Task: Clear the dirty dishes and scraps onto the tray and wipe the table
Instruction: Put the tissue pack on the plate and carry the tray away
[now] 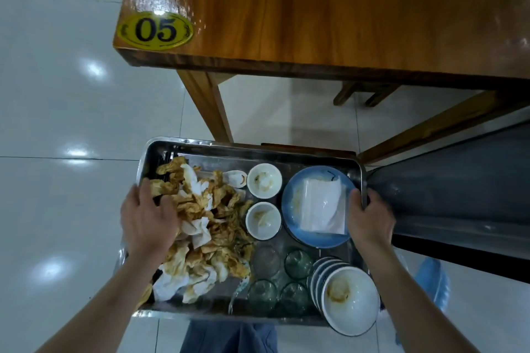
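I carry a steel tray (218, 149) in front of me, below the table edge. My left hand (147, 216) grips its left rim, thumb over a heap of stained napkins and scraps (206, 226). At the right rim my right hand (371, 216) grips the tray beside a blue plate (292, 209) bearing a folded white napkin. Two small white bowls (263, 180) stand mid-tray. Several glass cups (296, 264) and a stack of white bowls (351, 299) fill the near right corner. The wooden table (329, 8) shows a bare glossy top.
A yellow oval plate marked 05 (155, 30) sits on the table's left corner. A wooden table leg (208, 106) drops just beyond the tray. A dark bench (459, 186) lies at the right. White tiled floor (57, 123) spreads to the left.
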{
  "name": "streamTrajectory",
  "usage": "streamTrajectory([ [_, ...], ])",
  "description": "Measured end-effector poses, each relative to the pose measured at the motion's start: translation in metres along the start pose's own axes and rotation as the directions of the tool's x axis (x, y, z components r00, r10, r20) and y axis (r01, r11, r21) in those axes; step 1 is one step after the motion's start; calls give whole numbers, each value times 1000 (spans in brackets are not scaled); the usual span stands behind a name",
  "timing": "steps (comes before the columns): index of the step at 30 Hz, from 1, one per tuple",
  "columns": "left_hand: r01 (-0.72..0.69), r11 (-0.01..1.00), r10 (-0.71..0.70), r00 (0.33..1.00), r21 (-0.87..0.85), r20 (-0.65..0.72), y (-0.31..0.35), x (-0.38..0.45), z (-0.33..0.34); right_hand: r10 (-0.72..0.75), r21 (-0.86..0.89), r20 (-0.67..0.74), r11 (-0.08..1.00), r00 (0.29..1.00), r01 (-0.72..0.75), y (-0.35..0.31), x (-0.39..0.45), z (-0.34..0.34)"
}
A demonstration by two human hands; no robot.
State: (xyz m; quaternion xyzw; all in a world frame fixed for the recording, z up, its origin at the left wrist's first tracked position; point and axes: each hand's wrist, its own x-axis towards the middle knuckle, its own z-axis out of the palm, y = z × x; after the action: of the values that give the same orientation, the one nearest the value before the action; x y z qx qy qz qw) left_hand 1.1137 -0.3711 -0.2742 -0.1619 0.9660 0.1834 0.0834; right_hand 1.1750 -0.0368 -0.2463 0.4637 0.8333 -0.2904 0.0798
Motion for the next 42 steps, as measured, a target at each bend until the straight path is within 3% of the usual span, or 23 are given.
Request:
streamTrajectory([
  [5,266,964,-267,962,24,63,-11,14,10,207,-26,87,978,974,-206,17,17,9],
  [8,284,959,-284,956,6,68,-15,18,15,313,-36,134,950,940,-311,22,24,15],
  [15,392,915,-393,920,-95,6,-28,34,20,379,-64,111,925,919,-374,45,28,23],
  [28,476,855,-496,867,-207,-53,-42,43,27,464,-52,40,885,885,-462,56,29,25],
  [42,459,836,-497,866,-301,-58,-45,40,21,476,-30,40,879,879,-475,62,17,24],
])
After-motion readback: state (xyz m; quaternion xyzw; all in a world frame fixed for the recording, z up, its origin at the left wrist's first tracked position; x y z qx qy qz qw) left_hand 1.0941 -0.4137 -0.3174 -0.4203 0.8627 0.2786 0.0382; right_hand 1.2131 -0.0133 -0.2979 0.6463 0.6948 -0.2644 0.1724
